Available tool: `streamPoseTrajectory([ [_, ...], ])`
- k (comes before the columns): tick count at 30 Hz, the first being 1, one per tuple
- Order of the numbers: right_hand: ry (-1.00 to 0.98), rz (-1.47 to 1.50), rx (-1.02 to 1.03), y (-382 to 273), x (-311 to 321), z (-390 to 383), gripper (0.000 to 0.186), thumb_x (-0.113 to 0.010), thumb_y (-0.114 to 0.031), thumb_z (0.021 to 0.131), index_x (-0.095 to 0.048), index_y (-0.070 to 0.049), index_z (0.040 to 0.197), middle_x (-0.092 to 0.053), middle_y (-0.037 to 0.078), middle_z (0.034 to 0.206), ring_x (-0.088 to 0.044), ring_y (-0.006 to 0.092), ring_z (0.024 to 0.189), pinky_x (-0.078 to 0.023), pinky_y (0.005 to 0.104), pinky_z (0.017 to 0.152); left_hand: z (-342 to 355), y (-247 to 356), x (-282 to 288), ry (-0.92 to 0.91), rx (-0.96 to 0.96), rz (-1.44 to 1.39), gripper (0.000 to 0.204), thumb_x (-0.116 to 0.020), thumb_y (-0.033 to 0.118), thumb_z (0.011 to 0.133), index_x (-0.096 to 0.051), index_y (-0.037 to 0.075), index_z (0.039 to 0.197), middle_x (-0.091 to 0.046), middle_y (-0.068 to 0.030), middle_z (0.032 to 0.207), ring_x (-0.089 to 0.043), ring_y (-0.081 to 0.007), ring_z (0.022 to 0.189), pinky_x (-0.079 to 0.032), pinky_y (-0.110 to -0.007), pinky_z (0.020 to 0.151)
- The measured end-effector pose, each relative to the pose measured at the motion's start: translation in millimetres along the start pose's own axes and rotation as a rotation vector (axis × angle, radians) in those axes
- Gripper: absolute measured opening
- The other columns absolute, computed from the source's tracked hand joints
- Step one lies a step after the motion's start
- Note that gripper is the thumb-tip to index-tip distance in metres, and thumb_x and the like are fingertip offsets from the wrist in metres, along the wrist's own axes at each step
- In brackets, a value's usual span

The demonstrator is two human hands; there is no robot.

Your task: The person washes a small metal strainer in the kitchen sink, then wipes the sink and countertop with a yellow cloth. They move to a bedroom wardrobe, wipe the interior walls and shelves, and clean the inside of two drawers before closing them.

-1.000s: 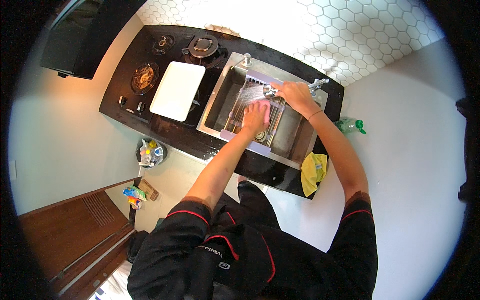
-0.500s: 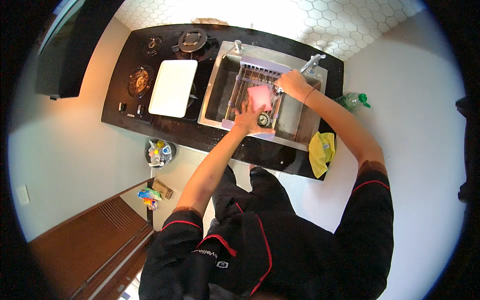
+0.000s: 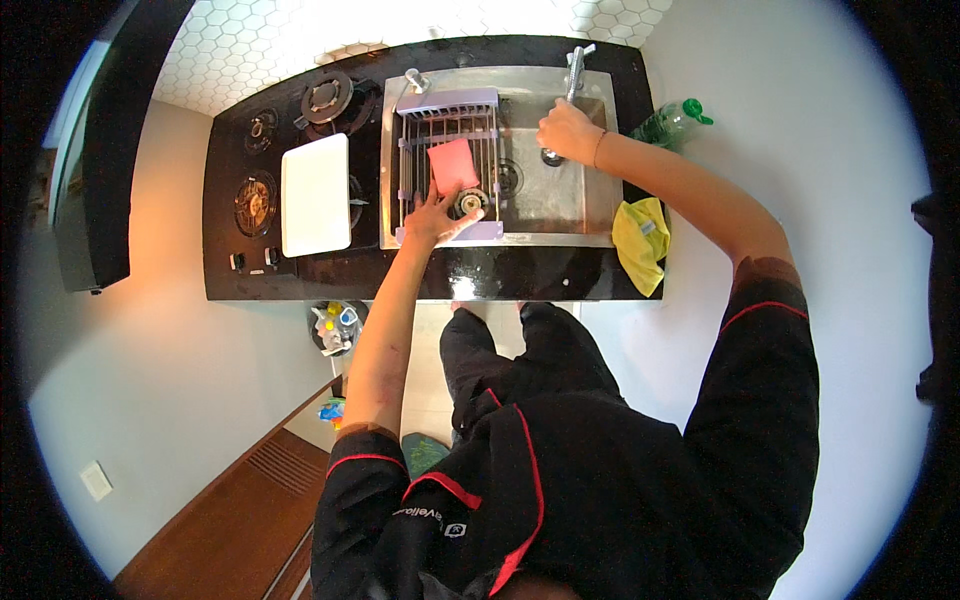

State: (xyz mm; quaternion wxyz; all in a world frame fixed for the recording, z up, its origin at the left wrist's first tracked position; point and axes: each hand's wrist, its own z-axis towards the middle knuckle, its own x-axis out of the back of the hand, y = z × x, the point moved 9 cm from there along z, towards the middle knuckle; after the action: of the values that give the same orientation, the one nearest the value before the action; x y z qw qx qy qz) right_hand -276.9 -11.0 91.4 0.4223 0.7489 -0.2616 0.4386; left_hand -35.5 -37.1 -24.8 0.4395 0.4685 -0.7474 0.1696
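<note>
My left hand (image 3: pixel 432 218) rests with fingers spread on the near end of the dish rack (image 3: pixel 478 232), a metal wire rack with lilac ends. Its fingertips come close to a pink square cloth or sponge (image 3: pixel 453 166) and a round metal sink strainer (image 3: pixel 470 203), both on the rack. The rack sits over the left side of the steel sink (image 3: pixel 590 218). At the sink's right half, my right hand (image 3: pixel 568 132) is closed around the lower end of the chrome faucet (image 3: pixel 574 78). A dark round tip shows below the fingers.
Left of the sink, a white tray (image 3: pixel 315 196) lies on the gas stove (image 3: pixel 256 203). A yellow cloth (image 3: pixel 641 243) hangs over the counter's right corner, and a green bottle (image 3: pixel 668 125) stands behind it. Below the counter is a bin (image 3: pixel 336 328) with rubbish.
The dish rack has slid left in the sink with my left hand on it, uncovering the drain. My right hand and the faucet have swung right. The whole view has turned.
</note>
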Motion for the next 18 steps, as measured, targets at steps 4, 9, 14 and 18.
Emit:
streamPoseTrajectory([
  [4, -0.099, 0.005, 0.078, 2, 2, -14, 0.013, -0.065, -0.026, 0.088, -0.076, -0.02, 0.086, -0.074, -0.001, 0.084, -0.074, 0.0233, 0.084, -0.052, 0.0405, 0.067, 0, -3, 0, 0.035, -0.023, 0.023, 0.102, -0.032, 0.099, 0.076, -0.023, 0.043, 0.161, -0.017, -0.0133, 0.171, -0.029, -0.0471, 0.15, -0.04, -0.055, 0.114],
  [9, 0.09, 0.192, 0.13, 8, 30, -1, 0.012, -0.065, -0.028, 0.089, -0.076, -0.022, 0.091, -0.072, 0.001, 0.082, -0.074, 0.0254, 0.082, -0.052, 0.0421, 0.066, -2, 0, 2, 0.082, -0.013, 0.044, 0.096, -0.031, 0.096, 0.08, -0.025, 0.045, 0.161, -0.018, -0.0123, 0.17, -0.029, -0.0476, 0.15, -0.042, -0.054, 0.113],
  [14, 0.342, 0.229, -0.091, 15, 34, 32, 0.015, -0.06, -0.024, 0.092, -0.075, -0.025, 0.093, -0.07, 0.001, 0.081, -0.071, 0.0233, 0.08, -0.048, 0.0434, 0.075, -4, 1, 4, 0.105, -0.011, 0.037, 0.093, -0.03, 0.095, 0.082, -0.027, 0.044, 0.16, -0.019, -0.0122, 0.17, -0.03, -0.0478, 0.15, -0.044, -0.053, 0.111],
  [18, 0.383, 0.108, -0.236, 13, 13, 43, 0.019, -0.056, -0.024, 0.094, -0.075, -0.025, 0.092, -0.07, 0.0, 0.081, -0.071, 0.0208, 0.083, -0.045, 0.044, 0.082, -4, 1, 4, 0.116, -0.013, 0.025, 0.093, -0.029, 0.094, 0.082, -0.029, 0.044, 0.16, -0.021, -0.0131, 0.17, -0.032, -0.0479, 0.149, -0.044, -0.052, 0.111],
])
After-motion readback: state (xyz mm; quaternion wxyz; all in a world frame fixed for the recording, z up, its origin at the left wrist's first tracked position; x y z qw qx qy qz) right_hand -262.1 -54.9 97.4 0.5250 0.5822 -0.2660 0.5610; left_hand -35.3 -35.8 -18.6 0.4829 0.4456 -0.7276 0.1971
